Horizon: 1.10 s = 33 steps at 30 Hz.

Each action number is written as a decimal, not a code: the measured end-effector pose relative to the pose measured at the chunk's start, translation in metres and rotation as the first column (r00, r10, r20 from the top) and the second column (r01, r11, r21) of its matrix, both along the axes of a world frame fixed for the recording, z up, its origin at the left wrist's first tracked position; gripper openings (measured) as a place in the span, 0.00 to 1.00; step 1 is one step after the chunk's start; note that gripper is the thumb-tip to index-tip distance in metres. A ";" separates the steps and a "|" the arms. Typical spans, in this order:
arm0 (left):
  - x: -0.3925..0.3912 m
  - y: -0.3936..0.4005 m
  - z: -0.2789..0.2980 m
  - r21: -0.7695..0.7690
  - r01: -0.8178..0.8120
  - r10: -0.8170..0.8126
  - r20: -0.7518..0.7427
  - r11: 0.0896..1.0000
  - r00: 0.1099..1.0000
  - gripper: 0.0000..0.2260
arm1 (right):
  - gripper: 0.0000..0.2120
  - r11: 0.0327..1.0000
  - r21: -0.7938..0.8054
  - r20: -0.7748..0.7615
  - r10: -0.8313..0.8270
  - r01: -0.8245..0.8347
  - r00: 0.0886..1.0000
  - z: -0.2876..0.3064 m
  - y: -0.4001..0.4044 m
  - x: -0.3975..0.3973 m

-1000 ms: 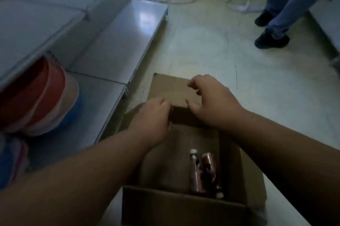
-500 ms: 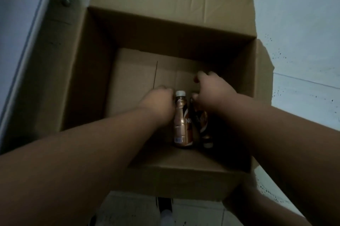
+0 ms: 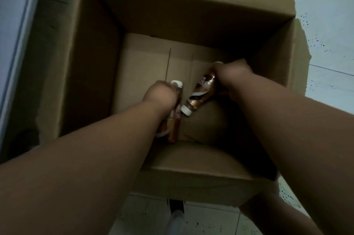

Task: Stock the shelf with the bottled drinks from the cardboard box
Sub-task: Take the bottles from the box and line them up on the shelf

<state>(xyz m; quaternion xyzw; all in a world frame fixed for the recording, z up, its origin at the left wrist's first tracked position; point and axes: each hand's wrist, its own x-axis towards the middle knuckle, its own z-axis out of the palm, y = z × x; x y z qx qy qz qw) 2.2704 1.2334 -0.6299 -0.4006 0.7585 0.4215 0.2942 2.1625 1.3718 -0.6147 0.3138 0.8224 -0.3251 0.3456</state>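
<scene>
I look straight down into an open cardboard box point(image 3: 92, 58) on the floor. Both my hands are deep inside it. My left hand point(image 3: 160, 95) is closed around a brown bottle point(image 3: 173, 129) with a white cap, held roughly upright near the box's near wall. My right hand point(image 3: 232, 77) grips a second brown bottle point(image 3: 201, 92), tilted so its white cap points down and toward me. The two bottles almost touch at the cap. The box bottom around them is bare cardboard.
A grey shelf edge point(image 3: 13, 43) runs along the far left, beside the box. Pale tiled floor point(image 3: 329, 24) lies to the right and below the box. The box's flaps stand open at the top and sides.
My view dropped from the aisle down into the box. Both hands went from the box rim to the bottles and closed on them; the right-hand bottle is now tilted and shifted right.
</scene>
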 end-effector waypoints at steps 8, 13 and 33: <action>0.020 -0.036 -0.018 -0.167 -0.317 0.297 -0.136 0.934 0.945 0.19 | 0.23 0.658 0.465 -0.041 0.685 -0.593 0.728 -0.016 -0.004 0.044; 0.023 -0.055 -0.011 -0.139 -0.240 0.232 -0.072 0.961 0.970 0.22 | 0.32 0.037 0.512 -0.056 0.998 -0.858 0.010 -0.020 -0.008 0.072; 0.026 -0.198 0.397 -0.040 -0.341 0.189 -0.768 0.939 0.612 0.06 | 0.12 0.629 -0.350 -0.822 0.150 -0.694 0.550 0.372 -0.200 0.023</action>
